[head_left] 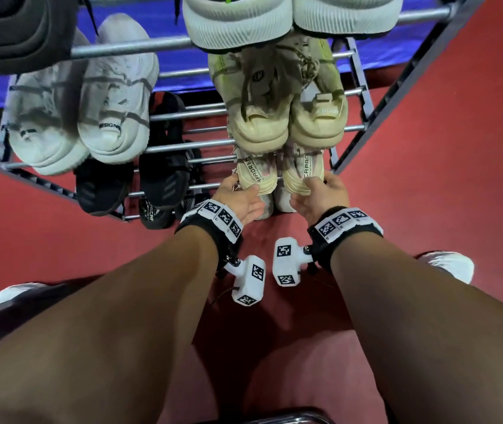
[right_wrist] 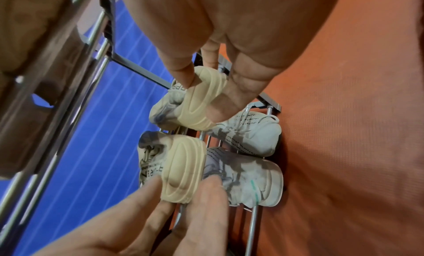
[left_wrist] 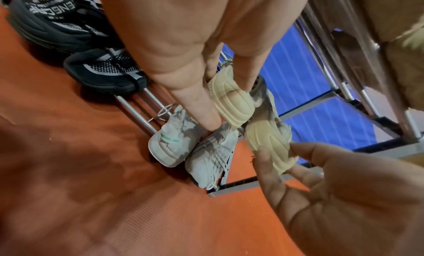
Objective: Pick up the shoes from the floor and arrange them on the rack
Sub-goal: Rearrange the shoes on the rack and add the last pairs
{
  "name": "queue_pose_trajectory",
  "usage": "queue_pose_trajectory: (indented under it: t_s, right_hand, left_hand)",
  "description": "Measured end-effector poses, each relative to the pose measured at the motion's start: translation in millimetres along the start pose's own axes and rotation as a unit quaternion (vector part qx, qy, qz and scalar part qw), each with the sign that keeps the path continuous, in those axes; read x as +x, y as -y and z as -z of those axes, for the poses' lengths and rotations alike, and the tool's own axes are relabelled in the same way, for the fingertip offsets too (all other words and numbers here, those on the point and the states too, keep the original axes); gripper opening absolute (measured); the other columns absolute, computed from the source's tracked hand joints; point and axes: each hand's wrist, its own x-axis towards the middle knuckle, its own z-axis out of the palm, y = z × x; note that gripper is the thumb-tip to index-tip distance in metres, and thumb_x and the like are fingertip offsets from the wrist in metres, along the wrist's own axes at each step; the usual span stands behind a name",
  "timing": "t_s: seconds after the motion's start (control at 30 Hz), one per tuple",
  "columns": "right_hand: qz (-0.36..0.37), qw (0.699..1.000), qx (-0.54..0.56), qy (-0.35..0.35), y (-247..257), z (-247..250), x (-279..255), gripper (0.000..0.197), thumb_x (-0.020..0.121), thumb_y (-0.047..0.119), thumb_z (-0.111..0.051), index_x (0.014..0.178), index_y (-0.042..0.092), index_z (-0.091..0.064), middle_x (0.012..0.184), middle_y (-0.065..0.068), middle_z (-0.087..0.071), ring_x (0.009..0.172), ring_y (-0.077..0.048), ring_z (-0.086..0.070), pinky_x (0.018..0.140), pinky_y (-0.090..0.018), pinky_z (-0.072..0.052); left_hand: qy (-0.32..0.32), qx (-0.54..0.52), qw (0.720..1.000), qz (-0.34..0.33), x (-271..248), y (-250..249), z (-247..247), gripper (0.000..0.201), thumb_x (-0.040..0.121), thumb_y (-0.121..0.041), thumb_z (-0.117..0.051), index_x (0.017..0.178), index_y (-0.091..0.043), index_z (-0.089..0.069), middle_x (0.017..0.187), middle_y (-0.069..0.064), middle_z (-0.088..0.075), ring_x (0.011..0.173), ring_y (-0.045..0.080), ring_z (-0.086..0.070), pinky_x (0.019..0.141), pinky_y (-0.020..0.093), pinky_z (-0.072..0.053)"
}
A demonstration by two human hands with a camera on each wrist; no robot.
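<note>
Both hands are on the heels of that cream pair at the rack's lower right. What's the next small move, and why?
Probably push both shoes a little deeper, then let go. The left hand pinches the left cream shoe at its heel and the right hand pinches the right cream shoe. Both heels sit at the front bars of the rack, above a grey pair.

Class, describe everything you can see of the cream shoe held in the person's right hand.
The cream chunky-soled shoe has a ribbed, rubbery-looking heel and a pale fabric upper with printed lettering. It lies heel toward the person on the metal rack's lower bars, beside its twin. The right hand pinches its heel, thumb on one side and fingers on the other, the grip closed.
</note>
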Motion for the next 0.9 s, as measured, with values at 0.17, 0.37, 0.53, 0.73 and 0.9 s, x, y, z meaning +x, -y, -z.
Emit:
queue_pose_trajectory:
  t_s: [0.17,0.37,0.53,0.73,0.9]
  right_hand:
    - [0.002,1.000,0.019,0.012,0,-9,2,0.053,0.097,0.005,-0.061,0.147,0.013,-0.046,0.106,-0.020,-0.064,0.074,-0.030,-0.062,0.057,-0.031,-0.059]
    - [-0.004,1.000,0.025,0.011,-1,-8,5,0.053,0.097,0.003,-0.059,0.148,0.015,-0.047,0.104,-0.018,-0.065,0.075,-0.030,-0.063,0.068,-0.037,-0.063]
    - [0.045,0.998,0.037,0.008,13,-18,8,0.061,0.097,-0.003,-0.054,0.154,0.013,-0.041,0.086,-0.011,-0.062,0.082,-0.034,-0.062,0.087,-0.053,-0.061]
    - [-0.012,1.000,-0.008,0.024,7,-17,13,0.055,0.100,0.007,-0.061,0.151,0.019,-0.044,0.126,-0.022,-0.065,0.097,-0.039,-0.069,0.081,-0.048,-0.063]
    - [-0.013,1.000,-0.010,0.027,6,-16,17,0.041,0.101,0.009,-0.060,0.140,0.018,-0.053,0.123,-0.021,-0.069,0.098,-0.040,-0.072,0.079,-0.046,-0.063]
  left_hand:
    - [0.016,-0.004,1.000,-0.004,3,-1,-3,0.069,0.100,-0.012,-0.060,0.155,-0.029,-0.023,0.123,0.024,-0.060,0.109,0.033,-0.065,0.090,0.039,-0.057]
    - [-0.008,0.004,1.000,-0.013,16,-10,-3,0.074,0.096,-0.010,-0.066,0.154,-0.029,-0.025,0.129,0.016,-0.060,0.095,0.028,-0.071,0.075,0.035,-0.063]
    - [0.012,-0.099,0.995,-0.019,21,-12,-6,0.065,0.096,0.003,-0.061,0.149,-0.021,-0.031,0.134,0.019,-0.056,0.110,0.033,-0.067,0.095,0.041,-0.057]
    - [0.005,-0.051,0.998,0.020,24,-12,-4,0.070,0.098,-0.009,-0.062,0.153,-0.030,-0.026,0.129,0.022,-0.056,0.111,0.034,-0.063,0.096,0.043,-0.055]
    - [-0.006,-0.016,1.000,0.018,28,-17,-3,0.069,0.097,-0.023,-0.066,0.152,-0.023,-0.025,0.128,0.027,-0.056,0.101,0.034,-0.067,0.088,0.044,-0.059]
